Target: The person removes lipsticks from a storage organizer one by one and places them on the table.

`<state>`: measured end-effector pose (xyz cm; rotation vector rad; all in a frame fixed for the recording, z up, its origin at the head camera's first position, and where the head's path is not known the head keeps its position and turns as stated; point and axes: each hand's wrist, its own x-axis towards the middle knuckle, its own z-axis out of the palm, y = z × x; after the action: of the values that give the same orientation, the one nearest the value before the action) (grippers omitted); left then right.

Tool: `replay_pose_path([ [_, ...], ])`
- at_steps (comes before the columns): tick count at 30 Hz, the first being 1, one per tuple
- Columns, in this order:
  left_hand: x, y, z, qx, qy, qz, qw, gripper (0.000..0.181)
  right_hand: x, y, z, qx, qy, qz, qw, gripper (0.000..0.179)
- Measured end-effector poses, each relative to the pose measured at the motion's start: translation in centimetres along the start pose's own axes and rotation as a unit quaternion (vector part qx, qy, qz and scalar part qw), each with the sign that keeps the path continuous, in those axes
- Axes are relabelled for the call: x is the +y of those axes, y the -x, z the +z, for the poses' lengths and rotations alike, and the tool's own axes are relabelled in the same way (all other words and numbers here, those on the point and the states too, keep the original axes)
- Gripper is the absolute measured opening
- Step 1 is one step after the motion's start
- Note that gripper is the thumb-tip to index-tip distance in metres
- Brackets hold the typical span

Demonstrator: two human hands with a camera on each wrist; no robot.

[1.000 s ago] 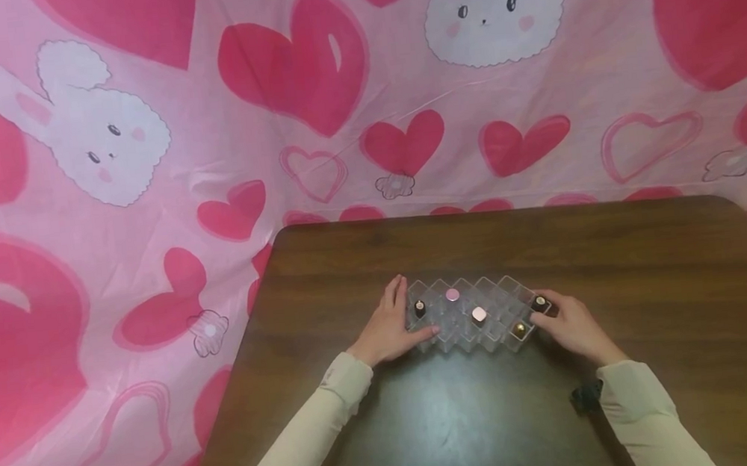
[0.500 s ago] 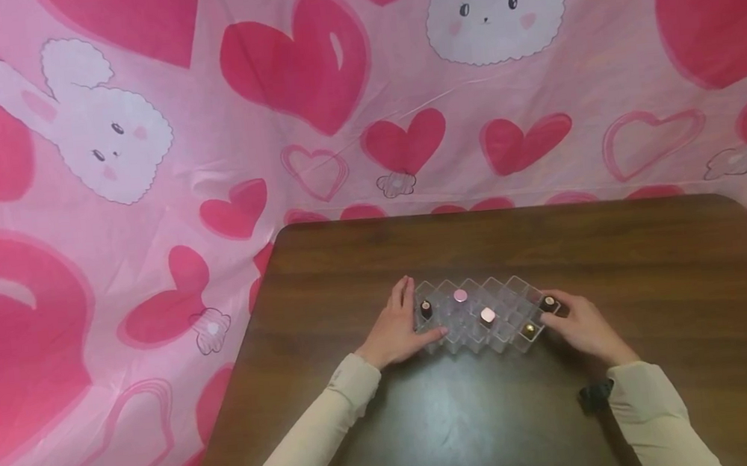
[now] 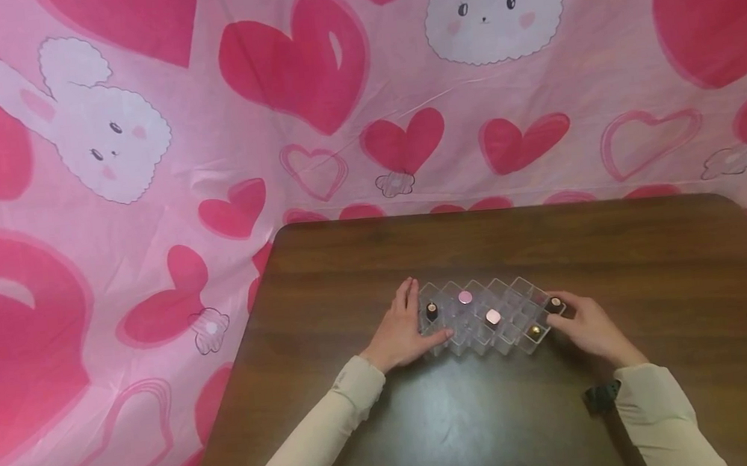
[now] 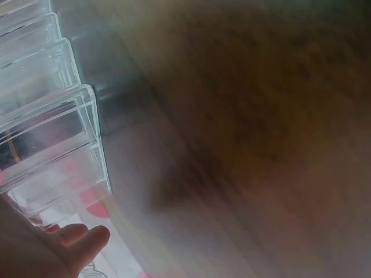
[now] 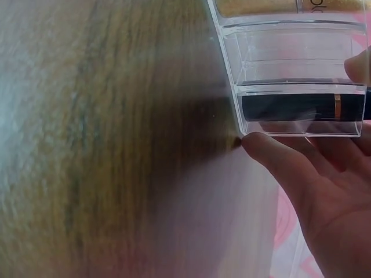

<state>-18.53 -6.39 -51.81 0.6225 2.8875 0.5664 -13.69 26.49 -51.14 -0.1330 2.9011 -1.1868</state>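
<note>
A clear lipstick organizer (image 3: 466, 338) with diamond-shaped compartments lies across the table, a hand at each end. My left hand (image 3: 397, 337) holds its left end, fingers along the side and thumb over the front rim. At the right end, my right hand (image 3: 588, 328) grips the corner beside a black lipstick (image 5: 290, 107). Other tubes stand in the compartments: a dark one (image 3: 431, 311) at left, a pink round-topped one (image 3: 464, 298), a pale pink square-topped one (image 3: 493, 317) and a gold-topped one (image 3: 535, 331). Most of my left hand is outside the left wrist view.
The dark wooden table (image 3: 446, 428) has rounded far corners. Behind it and along the left hangs a pink cloth (image 3: 309, 126) printed with hearts and rabbits. A black strapped device (image 3: 602, 396) sits at my right wrist.
The organizer has slid a little to the right and slightly nearer, both hands moving along with it. The hold at each end looks the same.
</note>
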Motion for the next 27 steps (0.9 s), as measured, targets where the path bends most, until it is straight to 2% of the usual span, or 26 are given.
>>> replay_pose_path([
  [10,0.07,0.02,0.04,0.006,0.007,0.007,0.9999,0.111,0.07,0.17,-0.31,-0.033,-0.01,0.029,0.999,0.042],
  [21,0.16,0.06,0.08,0.007,0.008,0.003,0.9999,0.11,0.05,0.06,-0.09,-0.015,-0.004,0.022,0.9996,0.041],
  [27,0.16,0.11,0.06,0.005,0.011,0.002,0.9999,0.11,0.17,0.2,-0.04,-0.02,-0.016,0.026,0.9993,0.041],
])
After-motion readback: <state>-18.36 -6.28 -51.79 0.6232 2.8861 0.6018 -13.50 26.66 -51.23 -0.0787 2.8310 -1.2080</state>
